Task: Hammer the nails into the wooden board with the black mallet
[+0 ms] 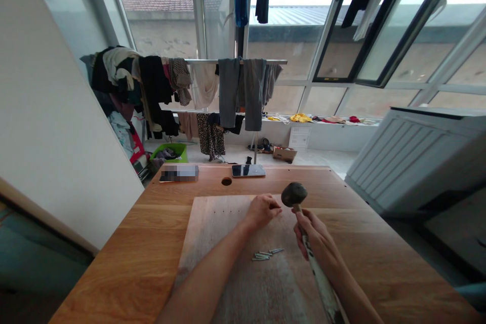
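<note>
My left hand [262, 211] rests on the upper right part of a pale wooden board [212, 233], thumb and fingers pinched together. What they pinch is too small and hidden to make out. My right hand [313, 233] is wrapped round the handle of a mallet [294, 194] with a dark rounded head. That head is raised just right of my left fingertips, apart from them. Several loose silver nails [266, 254] lie in a small pile on the board, below my hands. A row of small dark marks [223, 211] runs along the board left of my left hand.
The board lies on a wooden table [129, 258] with a round hole [227, 181] near its far edge. Two phones, one [248, 170] dark-screened and another [179, 173] blurred, lie there. Behind are a clothes rack [235, 61], a green basin [178, 151] and a white cabinet [410, 157].
</note>
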Demonstrator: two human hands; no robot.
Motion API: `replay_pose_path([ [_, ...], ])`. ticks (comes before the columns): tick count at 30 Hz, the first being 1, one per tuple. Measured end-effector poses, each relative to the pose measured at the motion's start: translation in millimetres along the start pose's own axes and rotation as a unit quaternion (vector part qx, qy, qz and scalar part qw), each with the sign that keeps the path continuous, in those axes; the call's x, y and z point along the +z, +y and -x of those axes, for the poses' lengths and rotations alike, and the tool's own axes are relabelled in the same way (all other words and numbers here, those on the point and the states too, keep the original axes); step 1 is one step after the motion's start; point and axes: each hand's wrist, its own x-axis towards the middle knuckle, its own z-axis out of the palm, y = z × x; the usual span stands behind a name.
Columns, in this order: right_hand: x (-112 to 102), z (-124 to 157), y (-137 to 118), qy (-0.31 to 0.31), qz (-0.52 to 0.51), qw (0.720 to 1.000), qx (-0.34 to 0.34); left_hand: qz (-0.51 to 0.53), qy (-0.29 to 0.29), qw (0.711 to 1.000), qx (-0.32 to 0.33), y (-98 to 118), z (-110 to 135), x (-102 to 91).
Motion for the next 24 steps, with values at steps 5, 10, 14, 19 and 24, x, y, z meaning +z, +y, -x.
replay_pose_path([
  [5,5,0,3,0.003,0.033,0.999,-0.002,0.013,-0.004,1.000,0.014,0,1,-0.6],
  [10,10,1,6,0.026,0.040,0.999,-0.012,0.031,0.013,0.999,0.016,-1,1,0.0],
  [14,10,3,10,0.026,0.030,0.999,-0.002,0.016,-0.017,1.000,0.014,-1,1,-2.7],
  [19,0,10,17,0.054,0.004,0.999,-0.007,-0.008,-0.024,1.000,0.005,0,0,-4.7],
  [24,-7,11,35,0.055,0.017,0.998,0.015,-0.003,-0.023,1.000,-0.001,6,0,-16.7],
])
